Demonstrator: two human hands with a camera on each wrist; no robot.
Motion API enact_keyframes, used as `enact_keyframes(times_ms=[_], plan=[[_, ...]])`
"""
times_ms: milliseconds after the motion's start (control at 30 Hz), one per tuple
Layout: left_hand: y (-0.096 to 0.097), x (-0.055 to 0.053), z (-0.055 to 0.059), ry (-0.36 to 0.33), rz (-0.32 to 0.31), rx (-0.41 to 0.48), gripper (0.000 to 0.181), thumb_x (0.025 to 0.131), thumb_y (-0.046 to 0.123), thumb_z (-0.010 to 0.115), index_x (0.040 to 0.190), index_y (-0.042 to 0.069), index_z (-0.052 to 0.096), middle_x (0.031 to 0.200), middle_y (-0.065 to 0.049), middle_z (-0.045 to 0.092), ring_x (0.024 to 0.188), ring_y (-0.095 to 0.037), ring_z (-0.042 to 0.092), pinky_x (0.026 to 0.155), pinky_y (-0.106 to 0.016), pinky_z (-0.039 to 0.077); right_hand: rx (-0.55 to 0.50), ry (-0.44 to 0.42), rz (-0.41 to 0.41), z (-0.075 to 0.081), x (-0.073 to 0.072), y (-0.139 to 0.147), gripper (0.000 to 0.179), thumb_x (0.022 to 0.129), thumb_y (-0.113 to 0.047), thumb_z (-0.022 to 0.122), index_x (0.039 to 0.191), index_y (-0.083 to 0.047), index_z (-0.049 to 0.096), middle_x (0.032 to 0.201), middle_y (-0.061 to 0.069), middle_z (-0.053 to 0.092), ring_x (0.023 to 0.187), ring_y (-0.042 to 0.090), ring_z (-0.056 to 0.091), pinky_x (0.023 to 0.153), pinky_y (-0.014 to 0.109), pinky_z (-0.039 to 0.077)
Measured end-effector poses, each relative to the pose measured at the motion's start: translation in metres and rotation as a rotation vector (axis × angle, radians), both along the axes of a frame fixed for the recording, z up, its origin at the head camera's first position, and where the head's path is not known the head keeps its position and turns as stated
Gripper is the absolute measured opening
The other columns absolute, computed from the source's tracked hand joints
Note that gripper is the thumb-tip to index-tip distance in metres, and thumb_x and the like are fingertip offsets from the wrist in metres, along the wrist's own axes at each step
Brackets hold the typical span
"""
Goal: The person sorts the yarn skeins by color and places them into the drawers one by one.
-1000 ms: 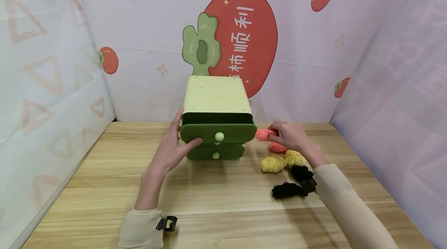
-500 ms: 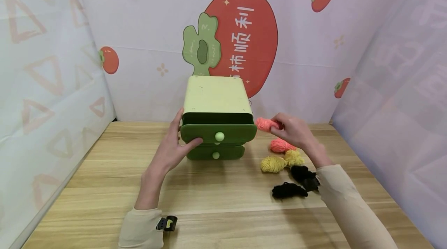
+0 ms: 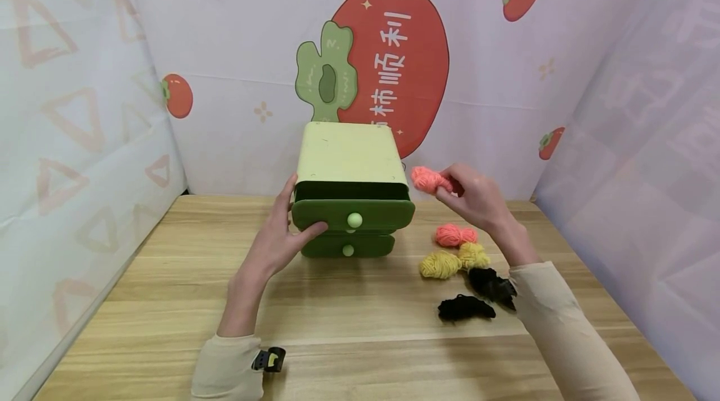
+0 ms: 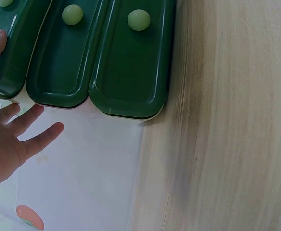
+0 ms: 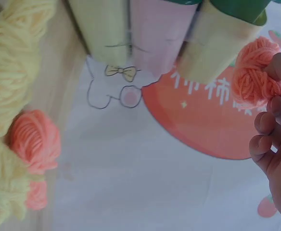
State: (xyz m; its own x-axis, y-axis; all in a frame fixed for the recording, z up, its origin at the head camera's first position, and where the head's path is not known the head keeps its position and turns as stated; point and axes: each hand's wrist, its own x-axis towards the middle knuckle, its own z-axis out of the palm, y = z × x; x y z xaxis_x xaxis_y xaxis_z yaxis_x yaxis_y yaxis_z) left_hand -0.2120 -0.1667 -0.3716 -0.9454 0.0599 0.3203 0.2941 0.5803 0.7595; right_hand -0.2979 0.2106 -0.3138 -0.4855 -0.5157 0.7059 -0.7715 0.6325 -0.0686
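Pink yarn bundles [image 3: 426,180]: two, one in right fingers [image 3: 461,171], beside three drawers [image 4: 131,62]

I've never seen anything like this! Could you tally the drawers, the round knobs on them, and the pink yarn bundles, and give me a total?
Drawers: 3
Round knobs: 3, one on each drawer
Pink yarn bundles: 2, one held in the right hand, one on the table
Total: 8
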Motion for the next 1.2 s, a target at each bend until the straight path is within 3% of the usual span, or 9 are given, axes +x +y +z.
enact_keyframes(times_ms=[600, 900, 1200], plan=[[0.000, 0.000, 0.001, -0.024, 0.006, -0.004, 0.105, 0.083, 0.062, 0.071, 0.155, 0.051, -0.003, 0.163, -0.001, 0.024, 0.136, -0.032, 0.045, 0.101, -0.062, 0.046, -0.039, 0.084, 0.130, 0.042, 0.018, -0.054, 0.008, 0.086, -0.013, 0.072, 0.091, -0.009, 0.068, 0.072, 0.000, 0.051, 0.063, 0.008, 0.041, 0.054, 0.020, 0.031], [0.000, -0.001, 0.000, 0.003, 0.006, 0.008, 0.103, 0.082, 0.059, 0.073, 0.153, 0.055, 0.000, 0.158, -0.002, 0.033, 0.129, -0.029, 0.051, 0.098, -0.060, 0.048, 0.035, 0.149, 0.159, 0.054, 0.029, -0.086, 0.010, 0.086, -0.014, 0.069, 0.094, -0.008, 0.071, 0.072, -0.002, 0.053, 0.060, 0.008, 0.044, 0.050, 0.022, 0.035], [-0.001, -0.001, 0.001, -0.011, 0.020, -0.012, 0.104, 0.081, 0.064, 0.071, 0.155, 0.051, -0.001, 0.161, -0.003, 0.029, 0.133, -0.031, 0.048, 0.099, -0.063, 0.047, 0.167, 0.113, 0.173, 0.053, 0.033, -0.110, 0.012, 0.090, -0.019, 0.070, 0.098, -0.010, 0.071, 0.075, -0.002, 0.054, 0.057, 0.006, 0.042, 0.048, 0.022, 0.034]])
